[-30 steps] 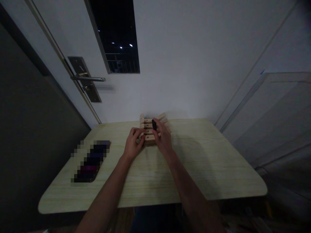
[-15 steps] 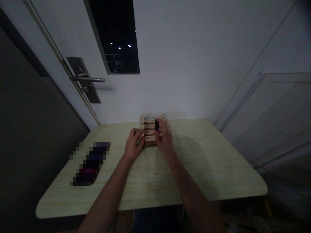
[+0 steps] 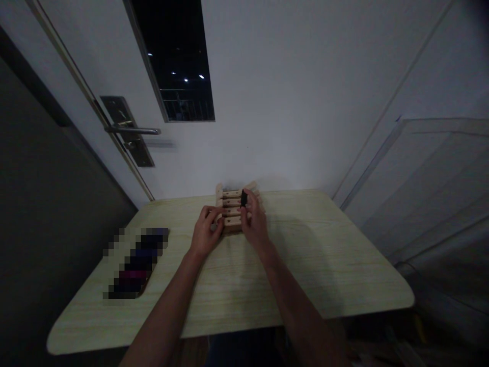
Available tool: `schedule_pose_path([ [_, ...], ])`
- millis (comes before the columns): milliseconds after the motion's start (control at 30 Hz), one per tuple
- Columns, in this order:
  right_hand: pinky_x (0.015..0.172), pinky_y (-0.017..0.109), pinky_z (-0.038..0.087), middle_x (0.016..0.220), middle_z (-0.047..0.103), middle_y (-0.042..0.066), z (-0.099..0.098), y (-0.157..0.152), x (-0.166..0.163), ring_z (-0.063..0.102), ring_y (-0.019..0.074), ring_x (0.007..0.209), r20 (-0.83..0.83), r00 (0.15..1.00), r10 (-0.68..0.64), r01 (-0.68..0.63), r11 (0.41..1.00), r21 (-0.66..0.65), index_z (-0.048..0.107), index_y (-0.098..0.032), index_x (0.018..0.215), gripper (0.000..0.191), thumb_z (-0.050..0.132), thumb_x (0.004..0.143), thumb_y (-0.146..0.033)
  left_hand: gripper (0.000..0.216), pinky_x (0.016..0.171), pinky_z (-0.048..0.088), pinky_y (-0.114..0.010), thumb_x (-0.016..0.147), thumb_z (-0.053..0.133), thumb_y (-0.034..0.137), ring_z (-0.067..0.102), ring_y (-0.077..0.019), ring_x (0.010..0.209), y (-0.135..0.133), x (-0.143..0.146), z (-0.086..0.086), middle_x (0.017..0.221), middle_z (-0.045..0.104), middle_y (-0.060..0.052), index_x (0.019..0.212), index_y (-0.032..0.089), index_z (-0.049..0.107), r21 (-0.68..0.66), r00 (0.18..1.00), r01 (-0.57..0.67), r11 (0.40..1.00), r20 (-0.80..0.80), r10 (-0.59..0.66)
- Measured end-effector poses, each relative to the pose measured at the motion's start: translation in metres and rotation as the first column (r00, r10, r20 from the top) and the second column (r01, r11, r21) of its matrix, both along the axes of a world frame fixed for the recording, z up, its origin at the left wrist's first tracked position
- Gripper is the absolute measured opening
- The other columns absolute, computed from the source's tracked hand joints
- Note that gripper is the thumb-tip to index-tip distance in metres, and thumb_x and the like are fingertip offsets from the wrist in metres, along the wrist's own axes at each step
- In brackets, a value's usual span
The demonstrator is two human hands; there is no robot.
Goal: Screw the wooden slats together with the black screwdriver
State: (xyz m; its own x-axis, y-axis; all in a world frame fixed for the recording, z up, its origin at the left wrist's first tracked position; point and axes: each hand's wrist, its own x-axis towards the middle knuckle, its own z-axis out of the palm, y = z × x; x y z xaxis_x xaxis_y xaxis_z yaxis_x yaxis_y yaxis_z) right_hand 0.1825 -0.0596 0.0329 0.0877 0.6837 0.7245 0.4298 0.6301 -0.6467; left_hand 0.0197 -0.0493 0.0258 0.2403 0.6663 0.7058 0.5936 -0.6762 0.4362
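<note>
1. The left hand's (image 3: 205, 235) fingers curl round the near left end of the slatted wooden rack (image 3: 232, 221); the right hand (image 3: 255, 227) pinches a dark block (image 3: 243, 198) over or on the slats, just right of the left fingers
2. Best to brace the rack with the left fingers and keep the right pinch light and steady
3. Since a second ago the block sits farther right of the left fingers, while their place on the rack looks unchanged

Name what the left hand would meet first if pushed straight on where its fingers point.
The wooden slatted frame: the left hand seems to be touching its left end, though depth and exact contact are unclear.
</note>
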Motion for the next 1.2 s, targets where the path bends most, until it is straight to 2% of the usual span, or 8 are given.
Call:
schedule_pose_path([
  [400, 0.088, 0.038, 0.054, 0.135, 0.05, 0.011, -0.0002, 0.0, -0.0012, 0.057, 0.022, 0.115, 0.023, 1.0, -0.002, 0.003, 1.0, -0.021, 0.03, -0.024, 0.14, 0.049, 0.041, 0.092, -0.026, 0.024, 0.082, 0.049, -0.031, 0.087, 0.05, 0.02, 0.054, -0.017, 0.09, -0.0015, -0.0007, 0.0003, 0.099, 0.052, -0.005, 0.109, 0.021, 0.059, -0.003, 1.0, 0.001, 1.0, -0.005, -0.001],
  [567, 0.087, 0.037, 0.054, 0.134, 0.051, 0.009, -0.0011, 0.0016, -0.0014, 0.057, 0.0205, 0.114, 0.025, 1.0, -0.014, 0.014, 1.0, 0.006, 0.034, -0.026, 0.137, 0.045, 0.041, 0.093, -0.027, 0.024, 0.081, 0.049, -0.031, 0.087, 0.05, 0.02, 0.054, -0.0165, 0.088, -0.001, -0.001, 0.0004, 0.099, 0.052, -0.005, 0.109, 0.021, 0.059, -0.01, 1.0, 0.005, 1.0, -0.011, -0.006],
  [833, 0.095, 0.041, 0.049, 0.125, 0.057, 0.008, 0.0008, 0.0027, -0.0015, 0.056, 0.0217, 0.116, 0.027, 0.995, -0.095, 0.095, 0.996, 0.002, 0.042, -0.024, 0.129, 0.04, 0.049, 0.089, -0.028, 0.024, 0.082, 0.049, -0.031, 0.087, 0.049, 0.018, 0.054, -0.017, 0.091, 0.0001, -0.0006, -0.0001, 0.099, 0.052, -0.005, 0.109, 0.02, 0.058, 0.019, 1.0, 0.0, 1.0, -0.029, 0.001],
  [1200, 0.098, 0.04, 0.047, 0.133, 0.053, 0.008, 0.0042, -0.0007, -0.001, 0.054, 0.0213, 0.118, 0.118, 0.987, -0.105, 0.103, 0.994, 0.03, 0.036, -0.024, 0.137, 0.048, 0.043, 0.09, -0.024, 0.024, 0.083, 0.049, -0.031, 0.087, 0.05, 0.02, 0.054, -0.0174, 0.093, 0.0008, -0.0013, 0.0005, 0.101, 0.052, -0.005, 0.109, 0.02, 0.058, 0.015, 0.999, 0.001, 1.0, -0.04, -0.001],
])
